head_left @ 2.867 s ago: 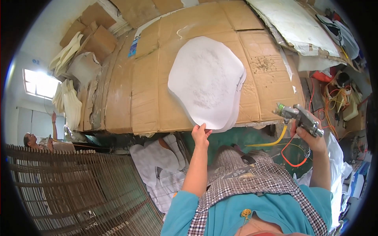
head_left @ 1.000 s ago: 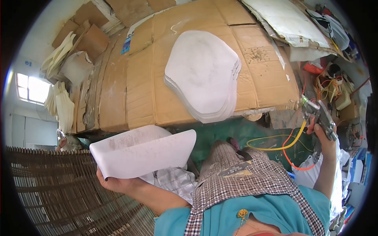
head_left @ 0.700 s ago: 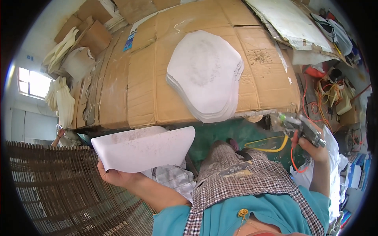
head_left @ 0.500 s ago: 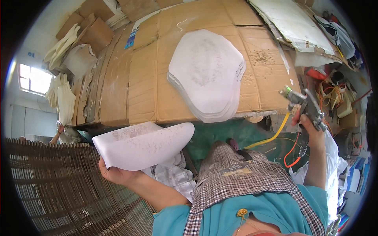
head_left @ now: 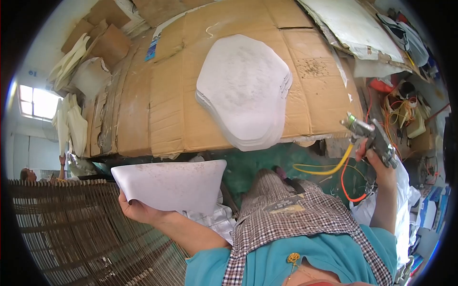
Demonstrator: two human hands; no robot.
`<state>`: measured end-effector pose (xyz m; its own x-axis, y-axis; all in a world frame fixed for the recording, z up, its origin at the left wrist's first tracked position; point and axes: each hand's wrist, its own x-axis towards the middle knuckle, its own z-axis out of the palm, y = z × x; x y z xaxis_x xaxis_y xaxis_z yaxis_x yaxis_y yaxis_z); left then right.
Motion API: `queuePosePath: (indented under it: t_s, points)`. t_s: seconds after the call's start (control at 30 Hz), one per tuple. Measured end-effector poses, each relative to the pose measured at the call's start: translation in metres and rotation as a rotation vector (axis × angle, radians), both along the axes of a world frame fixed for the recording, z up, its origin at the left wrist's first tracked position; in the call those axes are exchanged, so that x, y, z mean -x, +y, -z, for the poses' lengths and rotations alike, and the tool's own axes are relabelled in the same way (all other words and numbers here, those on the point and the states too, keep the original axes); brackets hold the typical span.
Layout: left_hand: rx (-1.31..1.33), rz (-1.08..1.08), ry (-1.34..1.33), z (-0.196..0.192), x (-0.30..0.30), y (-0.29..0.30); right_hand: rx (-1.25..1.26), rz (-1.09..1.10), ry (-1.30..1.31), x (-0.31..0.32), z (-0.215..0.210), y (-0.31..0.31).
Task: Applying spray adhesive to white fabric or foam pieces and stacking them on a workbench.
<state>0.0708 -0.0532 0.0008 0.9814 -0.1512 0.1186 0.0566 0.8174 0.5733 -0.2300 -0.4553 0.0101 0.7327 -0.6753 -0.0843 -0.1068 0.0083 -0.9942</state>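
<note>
A thin white sheet [head_left: 169,188] with dark speckles along its upper part hangs bent at the lower left. My left hand [head_left: 138,210] grips its lower left edge, and the fingers behind it are partly hidden. My right hand [head_left: 380,164] is wrapped round the handle of a metal spray gun [head_left: 374,136], held up at the right with its nozzle toward the left. Yellow hose [head_left: 344,159] and orange hose [head_left: 353,196] run near the gun. On the table between my hands lies a stack of similar white shaped sheets [head_left: 243,90], smudged grey on top.
Cardboard covers the table [head_left: 167,100]. A slatted rack [head_left: 62,214] fills the lower left. Boards [head_left: 358,28] lie at the upper right, and a white plastic bag [head_left: 405,190] hangs by my right arm. Another person [head_left: 28,175] is at the far left.
The sheet in my left hand has turned: its folded-over trough no longer shows, and a flatter face is toward me. The spray gun has shifted slightly downward. The view has moved a little.
</note>
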Motion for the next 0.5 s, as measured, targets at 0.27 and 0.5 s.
queuePosePath:
  t_s: [0.27, 0.5]
  points:
    - [0.065, -0.196, 0.081, -0.003, 0.007, 0.002, 0.185, -0.143, 0.059, -0.017, 0.011, -0.038]
    - [-0.047, -0.331, 0.036, -0.013, 0.032, -0.026, 0.509, -0.075, 0.153, -0.136, 0.131, -0.148]
